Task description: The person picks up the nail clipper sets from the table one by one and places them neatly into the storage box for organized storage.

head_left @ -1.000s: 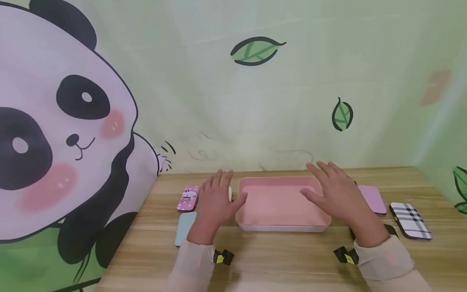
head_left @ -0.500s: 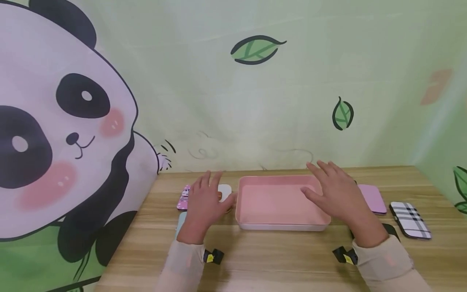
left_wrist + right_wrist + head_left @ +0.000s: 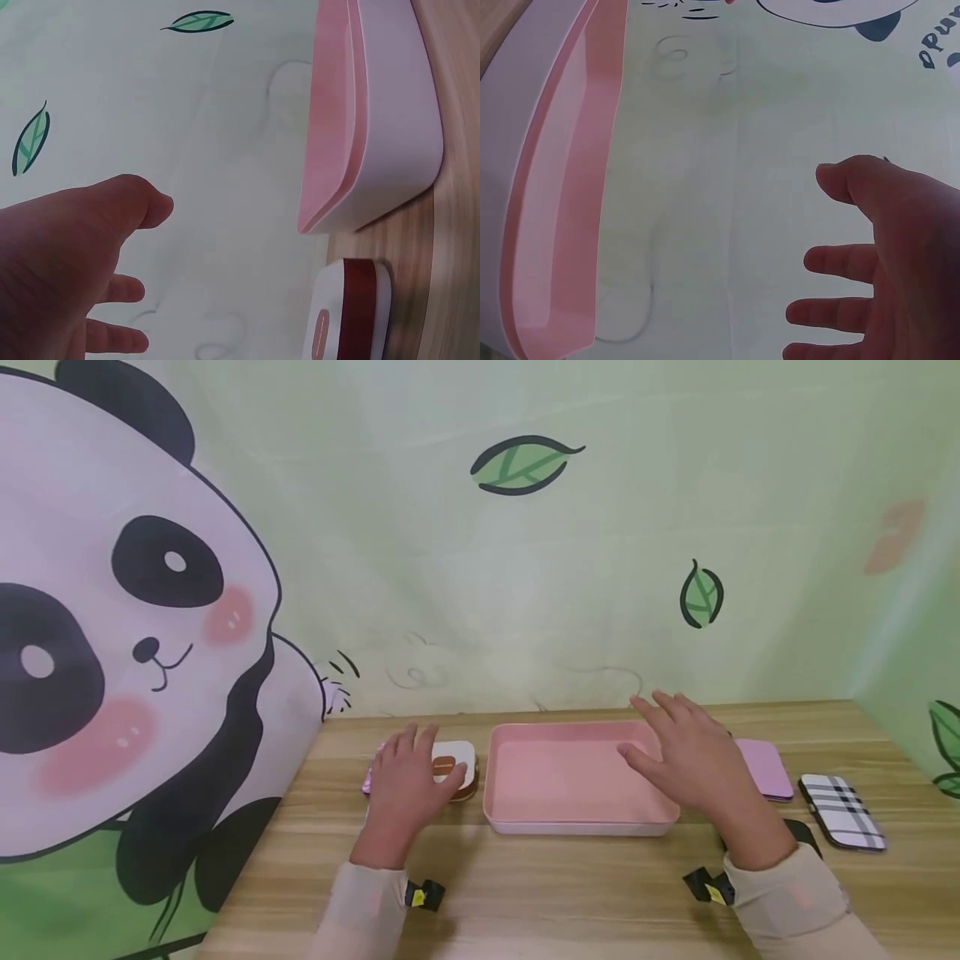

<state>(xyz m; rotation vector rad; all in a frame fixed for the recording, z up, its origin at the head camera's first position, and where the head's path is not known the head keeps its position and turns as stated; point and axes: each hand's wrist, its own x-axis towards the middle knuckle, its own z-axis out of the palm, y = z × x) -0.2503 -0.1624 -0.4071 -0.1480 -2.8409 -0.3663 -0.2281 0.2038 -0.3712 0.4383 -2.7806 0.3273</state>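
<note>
My left hand [image 3: 405, 793] hovers over the left part of the table, its fingers extended and holding nothing. Beside its thumb lies a small white case with a brown band [image 3: 457, 768], also in the left wrist view as a rounded case [image 3: 358, 315]. A pink patterned case [image 3: 367, 782] is mostly hidden behind that hand. In the middle sits a shallow pink tray [image 3: 581, 829], white on the outside. Over the tray's right end my right hand [image 3: 693, 772] hangs with spread fingers and nothing in it; the right wrist view shows this hand [image 3: 907, 255] apart from the tray wall.
Right of the tray lie a pink-purple case [image 3: 767, 768], a black-and-white plaid case [image 3: 843, 812] and a black item [image 3: 804, 835] partly covered by my right wrist. A printed panda backdrop [image 3: 525, 610] rises behind the wooden table [image 3: 570, 893].
My left hand has moved left, away from the tray, uncovering the white-and-brown case and covering most of the pink patterned and pale blue ones. The right hand stays nearly still.
</note>
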